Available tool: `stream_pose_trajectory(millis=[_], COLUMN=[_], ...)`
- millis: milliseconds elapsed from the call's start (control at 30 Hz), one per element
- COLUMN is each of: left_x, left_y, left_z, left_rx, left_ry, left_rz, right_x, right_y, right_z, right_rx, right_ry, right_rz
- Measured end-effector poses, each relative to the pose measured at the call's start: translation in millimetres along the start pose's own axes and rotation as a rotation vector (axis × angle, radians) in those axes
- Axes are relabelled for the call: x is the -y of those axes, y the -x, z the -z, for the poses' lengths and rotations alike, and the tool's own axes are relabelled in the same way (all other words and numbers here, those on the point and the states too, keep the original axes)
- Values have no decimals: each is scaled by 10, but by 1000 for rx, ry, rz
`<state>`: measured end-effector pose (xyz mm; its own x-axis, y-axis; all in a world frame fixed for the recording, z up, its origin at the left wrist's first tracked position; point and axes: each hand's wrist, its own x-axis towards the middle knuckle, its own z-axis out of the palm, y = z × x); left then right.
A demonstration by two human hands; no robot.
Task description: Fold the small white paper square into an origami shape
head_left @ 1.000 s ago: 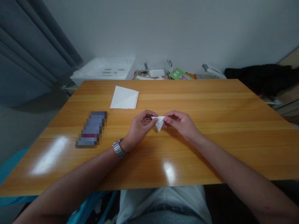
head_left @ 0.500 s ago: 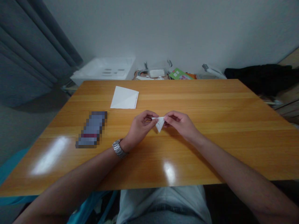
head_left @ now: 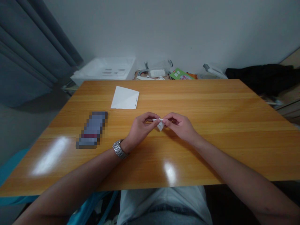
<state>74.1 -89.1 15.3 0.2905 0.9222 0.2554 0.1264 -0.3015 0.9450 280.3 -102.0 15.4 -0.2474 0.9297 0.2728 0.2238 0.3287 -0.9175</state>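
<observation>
A small folded piece of white paper (head_left: 160, 126) is held between both hands above the middle of the table, its pointed end facing me. My left hand (head_left: 144, 126) pinches its left side with thumb and fingers, a metal watch (head_left: 120, 149) on that wrist. On the right side, my right hand (head_left: 179, 125) grips the paper the same way, the thumbs close together on top. Fingers cover much of the paper's upper edge.
A white sheet with a perforated edge (head_left: 125, 98) lies toward the back of the wooden table (head_left: 211, 103). Left of my hands is a blurred-out phone-like object (head_left: 92, 129). Behind the table stand a white tray (head_left: 105, 70) and a green booklet (head_left: 180, 74).
My right thumb has shifted left, closer to the left thumb. Less of the folded paper shows, and its tip sits slightly higher. The things on the table stay put.
</observation>
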Motion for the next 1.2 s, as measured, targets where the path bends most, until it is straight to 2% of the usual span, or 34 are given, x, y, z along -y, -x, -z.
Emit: stream_pose_trajectory(millis=[333,567,833,933,1033,1200], left_x=[-38,-66,-72,-68,-80,-128], left_y=[18,28,21,18,15,4], left_z=[10,20,36,35,35,51], left_rx=[24,46,61,66,75,35], left_ry=[-43,-165,-290,-295,-277,-218], left_rz=[22,-49,-144,-154,-140,-69], right_x=[4,-6,68,82,77,32], right_y=[18,17,8,4,2,0], right_z=[13,11,28,37,51,101], right_rx=[-20,-19,41,60,64,57], right_ry=[28,62,254,263,237,76], right_rz=[31,21,169,200,170,41])
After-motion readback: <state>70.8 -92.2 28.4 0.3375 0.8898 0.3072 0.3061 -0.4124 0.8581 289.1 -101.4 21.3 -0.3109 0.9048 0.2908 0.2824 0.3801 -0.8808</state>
